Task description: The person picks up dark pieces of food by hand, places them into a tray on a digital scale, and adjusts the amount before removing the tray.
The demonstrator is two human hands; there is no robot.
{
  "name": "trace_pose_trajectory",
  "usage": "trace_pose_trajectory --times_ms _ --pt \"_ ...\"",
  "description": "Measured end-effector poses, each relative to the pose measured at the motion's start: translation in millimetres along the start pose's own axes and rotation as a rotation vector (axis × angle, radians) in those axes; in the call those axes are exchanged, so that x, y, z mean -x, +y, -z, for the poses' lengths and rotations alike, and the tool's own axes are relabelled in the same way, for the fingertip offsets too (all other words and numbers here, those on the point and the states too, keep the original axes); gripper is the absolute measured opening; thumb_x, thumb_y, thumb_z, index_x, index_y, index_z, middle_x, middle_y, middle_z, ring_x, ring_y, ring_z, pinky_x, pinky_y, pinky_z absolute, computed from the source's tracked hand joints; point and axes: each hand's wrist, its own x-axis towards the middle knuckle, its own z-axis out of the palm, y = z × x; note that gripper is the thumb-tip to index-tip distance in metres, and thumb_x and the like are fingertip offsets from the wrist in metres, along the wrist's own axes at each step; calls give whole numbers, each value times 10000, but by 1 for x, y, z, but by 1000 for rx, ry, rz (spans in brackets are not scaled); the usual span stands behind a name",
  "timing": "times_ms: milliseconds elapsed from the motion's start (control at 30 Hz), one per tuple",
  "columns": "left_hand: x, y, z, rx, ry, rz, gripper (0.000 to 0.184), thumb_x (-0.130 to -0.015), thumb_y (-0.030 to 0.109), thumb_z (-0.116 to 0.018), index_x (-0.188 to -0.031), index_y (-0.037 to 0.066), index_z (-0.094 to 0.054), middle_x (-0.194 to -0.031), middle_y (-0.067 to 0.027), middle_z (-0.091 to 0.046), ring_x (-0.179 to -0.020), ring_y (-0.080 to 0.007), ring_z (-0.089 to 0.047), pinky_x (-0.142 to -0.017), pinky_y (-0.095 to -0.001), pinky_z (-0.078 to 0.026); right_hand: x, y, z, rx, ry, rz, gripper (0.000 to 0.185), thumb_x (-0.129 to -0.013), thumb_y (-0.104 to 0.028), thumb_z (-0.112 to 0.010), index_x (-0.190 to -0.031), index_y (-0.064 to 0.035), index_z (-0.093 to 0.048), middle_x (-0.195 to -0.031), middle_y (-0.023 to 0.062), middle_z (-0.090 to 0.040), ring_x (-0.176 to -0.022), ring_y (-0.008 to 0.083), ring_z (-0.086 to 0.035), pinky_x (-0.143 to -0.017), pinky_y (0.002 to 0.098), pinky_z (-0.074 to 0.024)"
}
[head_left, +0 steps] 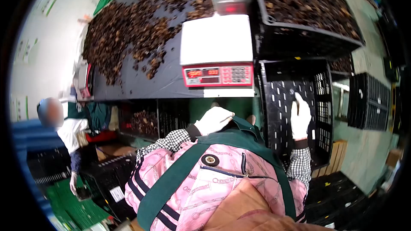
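Note:
My left hand (214, 120), in a white glove, rests against the front of my dark green apron (245, 129). Its fingers lie loosely stretched, and I see nothing in them. Over the inside of a black plastic crate (320, 139) reaches my right hand (301, 117), also white-gloved. One finger points away from me, and no object shows in this hand. In front of me, on the table edge, stands a scale (217, 40) with a white platform and a red panel of lit digits and keys.
Dark brown, mushroom-like pieces (132, 30) cover much of the dark table (147, 86). A full crate of similar pieces (310, 2) stands far right. A co-worker (75, 124) is at left beside another scale (85, 79). Stacked black crates (369, 102) stand at right.

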Motion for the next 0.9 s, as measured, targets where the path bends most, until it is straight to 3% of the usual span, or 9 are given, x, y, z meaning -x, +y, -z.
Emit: trace_pose_trajectory --times_ms 67,100,233,367,500,567,667,700,900 --pt "20 5 5 -86 194 65 185 -918 190 -664 -1034 69 -743 -963 -118 -723 -888 -312 -666 -804 -408 -528 -53 -46 -7 -223 11 112 306 -932 -71 -631 -1235 -72 -678 -1009 105 -687 -901 255 -636 -844 364 -515" --pt "-4 -8 -53 193 320 26 186 -919 190 -663 -1033 66 -742 -964 -117 -722 -891 -310 -666 -804 -407 -529 -98 -66 31 95 -98 276 292 -930 -57 -623 -1218 -47 -677 -1056 116 -694 -934 275 -644 -861 378 -516" --pt "94 -90 86 -34 393 241 192 -914 161 -629 -1043 52 -721 -977 -112 -718 -919 -308 -665 -826 -407 -531 -216 -215 -93 -224 25 581 316 -926 7 -595 -1237 -6 -646 -1206 157 -677 -1123 303 -635 -1016 378 -475" --pt "116 -169 118 -215 612 407 218 -908 119 -562 -1079 44 -673 -1041 -138 -688 -996 -330 -642 -885 -424 -511 -362 -257 -142 193 293 828 428 -926 -16 -600 -1352 -2 -550 -1340 187 -597 -1225 336 -582 -1037 424 -465" --pt "138 -256 157 -195 898 545 310 -883 72 -662 -1191 35 -671 -1229 -158 -650 -1184 -323 -583 -1050 -421 -443 -469 -202 -190 539 149 770 377 -969 -118 -596 -1340 -56 -575 -1356 170 -595 -1237 336 -573 -1014 397 -468" --pt "135 -284 165 -276 849 660 570 -858 144 -725 -1390 43 -545 -1372 -183 -562 -1280 -345 -504 -1099 -418 -397 -509 -137 -211 419 -173 586 319 -992 -183 -591 -1276 -40 -614 -1266 173 -651 -1178 321 -616 -1004 371 -474" --pt "113 -313 169 -179 763 645 752 -830 248 -772 -1462 9 -441 -1416 -213 -521 -1291 -365 -492 -1118 -429 -374 -500 -151 -199 292 -226 540 244 -997 -112 -562 -1222 -47 -633 -1168 170 -683 -1109 301 -650 -956 354 -494" --pt "105 -311 172 42 696 655 750 -842 281 -761 -1459 0 -441 -1416 -221 -520 -1286 -367 -498 -1118 -426 -370 -500 -148 -199 310 -263 508 244 -993 -85 -561 -1219 -29 -632 -1165 168 -688 -1107 275 -655 -962 345 -494" --pt "43 -298 214 -257 798 496 440 -823 263 -733 -1175 17 -636 -1125 -161 -666 -1069 -361 -597 -963 -442 -447 -522 -119 -210 -148 -357 381 225 -982 -15 -564 -1191 30 -633 -1113 138 -703 -1059 183 -651 -970 307 -496"
